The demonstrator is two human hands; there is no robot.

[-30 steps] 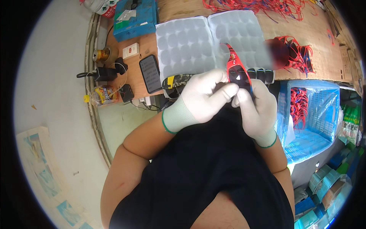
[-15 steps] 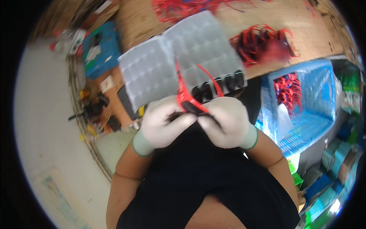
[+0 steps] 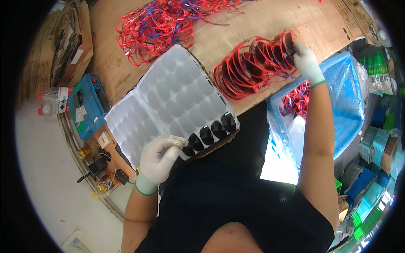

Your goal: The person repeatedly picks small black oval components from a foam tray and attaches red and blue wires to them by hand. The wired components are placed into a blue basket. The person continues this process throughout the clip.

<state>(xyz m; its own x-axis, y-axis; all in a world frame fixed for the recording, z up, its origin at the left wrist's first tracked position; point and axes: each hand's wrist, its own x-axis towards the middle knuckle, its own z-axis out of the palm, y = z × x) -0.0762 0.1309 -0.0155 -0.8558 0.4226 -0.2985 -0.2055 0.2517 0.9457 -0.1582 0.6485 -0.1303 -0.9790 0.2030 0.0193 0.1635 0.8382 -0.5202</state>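
My left hand (image 3: 158,158), in a white glove, reaches to the near edge of a pale moulded sheet (image 3: 181,88) with rows of lens-shaped pockets. Its fingertips are drawn together at a dark lens (image 3: 188,151), the leftmost of a short row of dark lenses (image 3: 206,135) along that edge. My right hand (image 3: 308,65), gloved too, is stretched out to the right end of a row of red-framed sunglasses (image 3: 249,67) standing close together on the table. Its fingers close round the end pair of sunglasses (image 3: 287,45); the fingertips are partly hidden.
A tangled heap of red and blue frames (image 3: 156,29) covers the far table. At right stands a blue plastic-lined basket (image 3: 341,97) holding more red frames (image 3: 296,101). A blue toolbox (image 3: 87,105), a plastic bottle (image 3: 50,101) and a tape roll (image 3: 87,149) lie at left.
My hands were together in front of me, holding a red sunglasses frame. They have parted: the right has gone far right to the row of sunglasses, the left to the lenses.
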